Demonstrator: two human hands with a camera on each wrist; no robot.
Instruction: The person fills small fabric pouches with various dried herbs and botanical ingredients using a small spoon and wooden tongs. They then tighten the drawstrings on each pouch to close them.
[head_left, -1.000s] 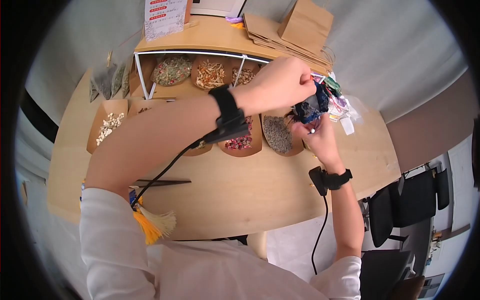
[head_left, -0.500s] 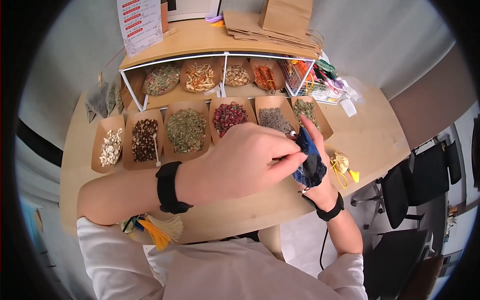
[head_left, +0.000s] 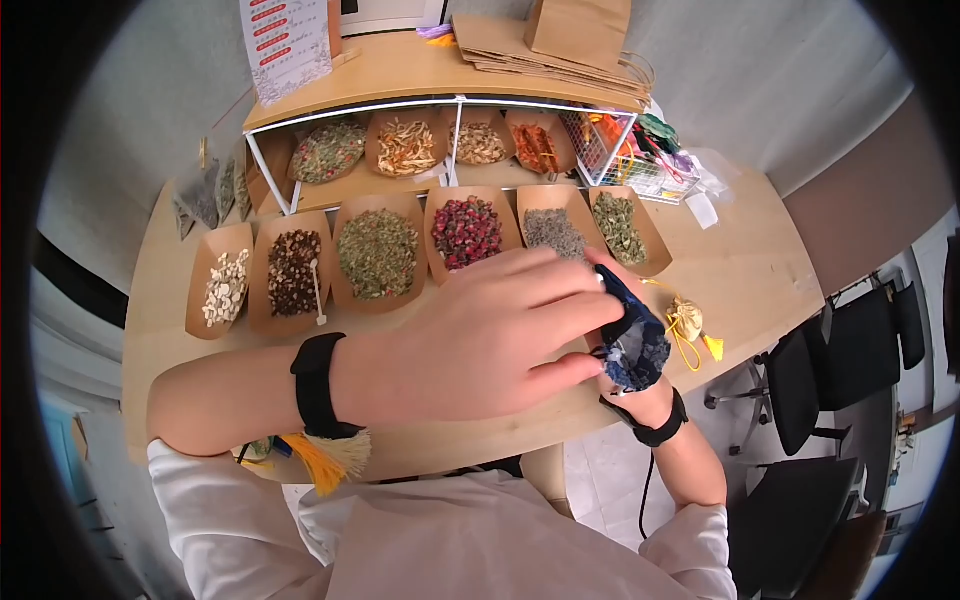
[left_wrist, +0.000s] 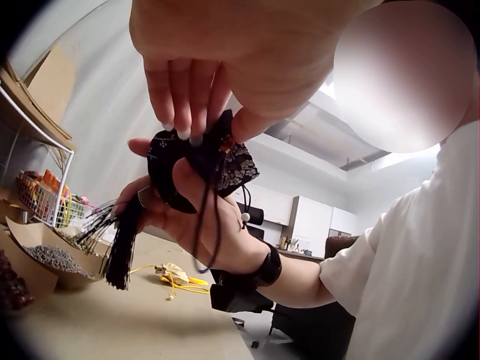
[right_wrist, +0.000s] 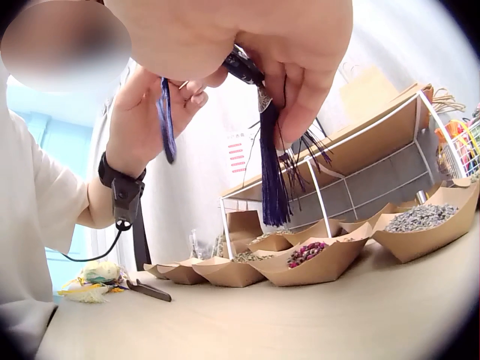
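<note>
A small dark blue patterned drawstring pouch (head_left: 640, 350) is held up over the front right of the table, its mouth spread open. My right hand (left_wrist: 232, 240) grips it from below, fingers wrapped about its body. My left hand (head_left: 480, 330) reaches across from the left, fingertips on one side of the pouch's rim and thumb on the other, pinching the cloth. A dark blue tassel (right_wrist: 274, 172) hangs down from the pouch beside the right fingers. Drawstring cords dangle from it, one with a white bead (left_wrist: 245, 217).
Paper trays of dried herbs line the table, among them rosebuds (head_left: 468, 230) and a grey herb (head_left: 555, 232). Behind stands a white-framed shelf (head_left: 459, 140) with more trays. A gold pouch (head_left: 687, 320) lies right of the hands; yellow tassels (head_left: 318, 462) lie near the front left edge.
Both hands have brought the pouch from the back right, by the wire basket, nearer to the body. Since half a second ago, the left fingers have spread along the rim and the mouth gapes wider.
</note>
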